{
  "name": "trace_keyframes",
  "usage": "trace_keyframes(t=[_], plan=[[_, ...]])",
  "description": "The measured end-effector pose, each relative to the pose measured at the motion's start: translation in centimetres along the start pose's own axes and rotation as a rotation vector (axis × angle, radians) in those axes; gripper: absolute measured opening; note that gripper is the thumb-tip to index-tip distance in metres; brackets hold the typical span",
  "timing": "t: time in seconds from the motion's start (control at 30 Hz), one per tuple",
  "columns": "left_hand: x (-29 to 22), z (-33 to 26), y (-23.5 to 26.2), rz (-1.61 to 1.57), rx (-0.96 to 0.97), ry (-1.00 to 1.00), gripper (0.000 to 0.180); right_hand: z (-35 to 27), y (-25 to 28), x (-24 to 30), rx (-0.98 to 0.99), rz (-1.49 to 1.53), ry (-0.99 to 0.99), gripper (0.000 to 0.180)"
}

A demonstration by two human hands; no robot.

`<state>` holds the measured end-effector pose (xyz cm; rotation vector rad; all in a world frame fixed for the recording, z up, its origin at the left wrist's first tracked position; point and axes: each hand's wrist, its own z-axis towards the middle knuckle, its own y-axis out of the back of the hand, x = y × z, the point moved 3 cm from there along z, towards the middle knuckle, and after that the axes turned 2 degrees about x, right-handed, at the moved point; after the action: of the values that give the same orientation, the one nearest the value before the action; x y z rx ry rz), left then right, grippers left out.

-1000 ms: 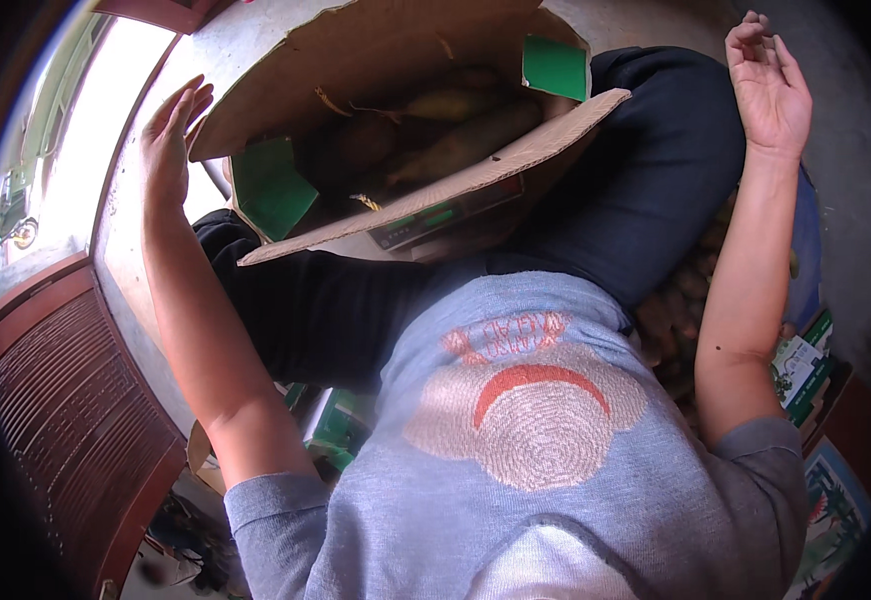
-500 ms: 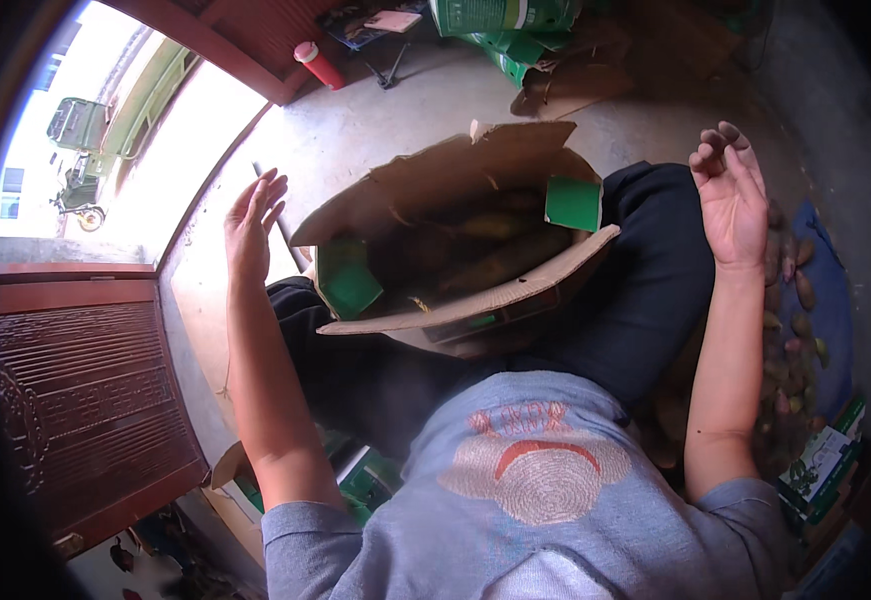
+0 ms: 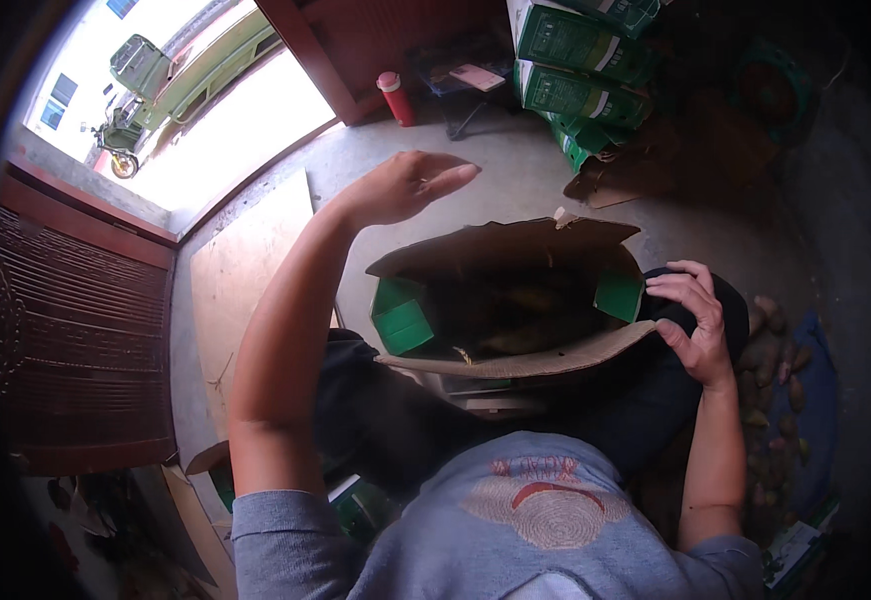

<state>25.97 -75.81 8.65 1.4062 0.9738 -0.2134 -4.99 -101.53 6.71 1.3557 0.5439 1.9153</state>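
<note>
Between my knees stands an opened cardboard box (image 3: 515,365), its long brown flaps raised and its short green end flaps (image 3: 403,327) folded inward. Long tuber-like things (image 3: 530,300) lie in its shadowed inside, too dark to make out well. My left hand (image 3: 403,188) is held in the air beyond the box's far left side, fingers stretched forward and thumb apart, with nothing in it. At the box's right end is my right hand (image 3: 697,322), its fingers spread and curved and its thumb close to the near flap's corner. Whether it touches the cardboard I cannot tell.
Several loose tubers (image 3: 760,375) lie on the right beside a blue cloth (image 3: 810,400). Green cartons (image 3: 580,85) are stacked at the far side, next to torn cardboard (image 3: 645,170). A red bottle (image 3: 395,100) stands near the open doorway; a flat board (image 3: 250,270) lies at left.
My left hand has swung inward to the right, above the far side. My right hand has come down to the box's right end. The view has shifted, so the box sits lower and further right.
</note>
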Motion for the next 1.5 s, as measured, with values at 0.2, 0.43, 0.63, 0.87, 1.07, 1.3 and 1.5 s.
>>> trace_keyframes(t=[0.2, 0.43, 0.63, 0.87, 1.07, 1.3, 1.5], plan=[[3.7, -3.4, -2.1, 0.207, 0.161, 0.102, 0.062, 1.4, -5.6, 4.3, 0.490, -0.261, 0.162, 0.041], [4.9, -5.0, -2.3, 0.454, 0.124, 0.094, 0.028, 3.5, -8.5, 5.9, 0.508, -0.385, 0.251, 0.026], [4.9, -5.4, -3.5, 0.591, 0.012, -0.040, 0.018, 4.0, -10.5, 6.3, 0.632, -0.487, 0.300, 0.024], [8.2, -7.0, -0.7, 0.552, -0.134, -0.064, 0.017, 9.7, -11.9, 10.0, 0.625, -0.538, 0.361, 0.020], [12.2, -13.0, 5.7, 0.615, -0.259, 0.231, 0.019, 17.3, -14.7, 13.6, 0.611, -0.570, 0.545, 0.014], [18.6, -26.6, 8.9, 0.668, -0.366, 0.608, 0.031, 22.8, -25.7, 18.7, 0.644, -0.627, 0.883, 0.006], [24.3, -39.1, 11.5, 0.966, -0.393, 0.858, 0.029, 24.9, -38.5, 24.6, 0.747, -0.511, 0.983, 0.004]])
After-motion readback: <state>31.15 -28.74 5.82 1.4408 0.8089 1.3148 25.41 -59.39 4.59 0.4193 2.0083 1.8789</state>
